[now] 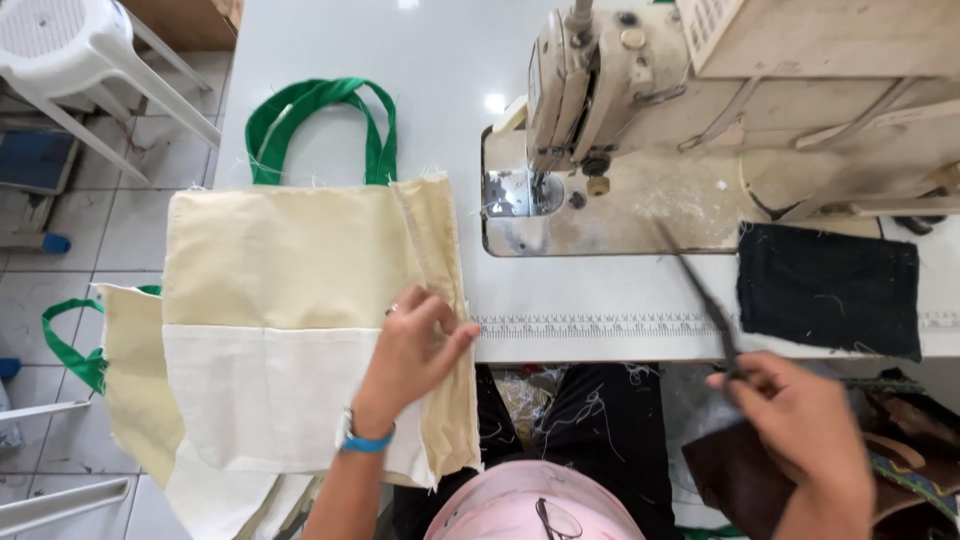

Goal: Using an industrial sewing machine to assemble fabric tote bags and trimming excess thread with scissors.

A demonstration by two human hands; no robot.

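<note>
Nearest, the right hand (800, 425) is closed around thin dark scissors (705, 300), blades angled up-left toward the sewing machine. The left hand (415, 350) rests with fingers spread, pinching the right edge of a cream cotton tote bag with 2 green handles (300, 300). It lies flat on the white tabletop (440, 90), overhanging the near edge, long axis near-to-far, handles pointing away. It looks light, soft and floppy, best held by seams or handles. Beyond stands the beige sewing machine (640, 110).

Bare white tabletop (440, 80) lies open between the cream fabric tote bag with green handles (300, 270) and the beige industrial sewing machine (720, 100). The machine blocks the right rear; a black fabric piece (830, 290) covers the right front edge.
</note>
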